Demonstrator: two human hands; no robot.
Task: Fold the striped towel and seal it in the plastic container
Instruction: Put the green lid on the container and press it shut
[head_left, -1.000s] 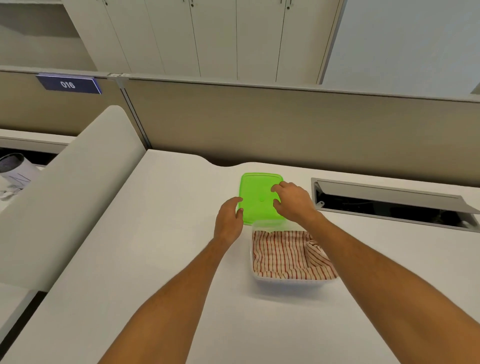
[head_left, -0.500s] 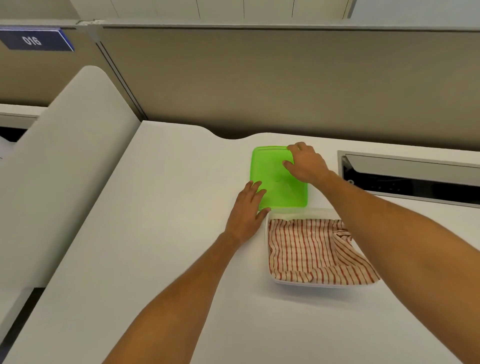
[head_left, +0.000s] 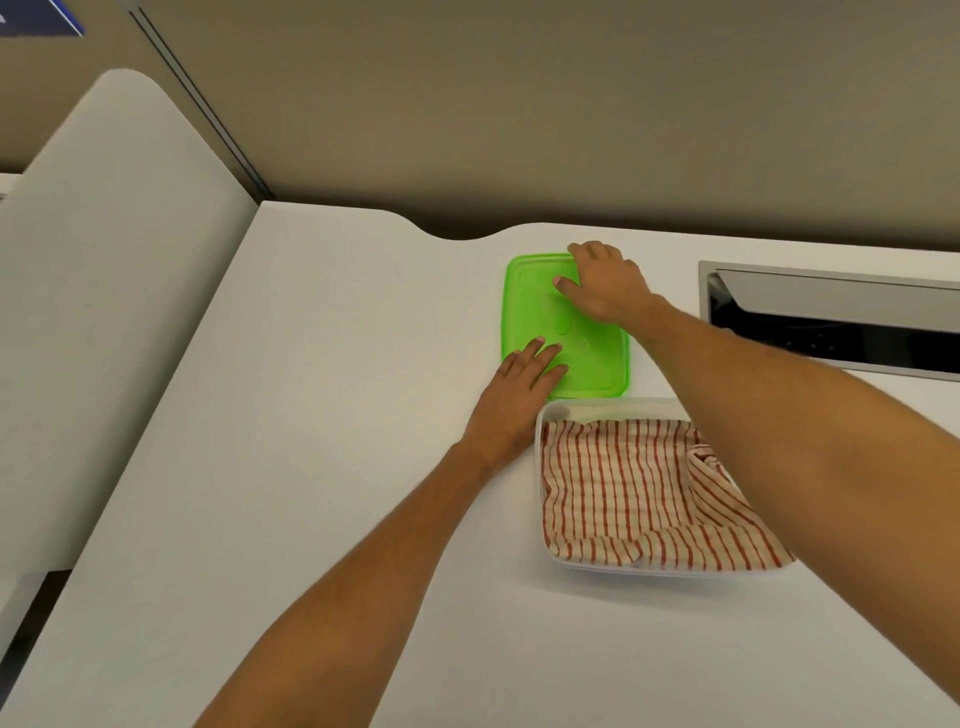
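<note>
Nearest the viewer, on the white tabletop (head_left: 311, 467), the clear plastic container (head_left: 540, 519) sits with the striped towel (head_left: 623, 488) folded inside it, one loose fold humped up toward its right side and partly hidden under the right forearm; the box has no cover on it yet. Just beyond its far rim lies the green lid (head_left: 540, 312), flat on the tabletop and close against the container. Both hands are on that lid and set apart from each other: the left hand (head_left: 514, 395) rests with straight fingers across the near left corner, while the right hand (head_left: 605, 286) reaches over the far right corner, thumb flat on top and fingers bent down past the far edge, seemingly hooking it. Compared with a second ago, the left hand has slid from beside the lid onto it, and the right hand has crept from the lid's middle out to its far edge. That shift suggests the folding and packing are done and the lid is about to be lifted and brought back over the box. Farther off stand the open cable tray (head_left: 831, 322) at right and the beige partition (head_left: 519, 104) behind.
</note>
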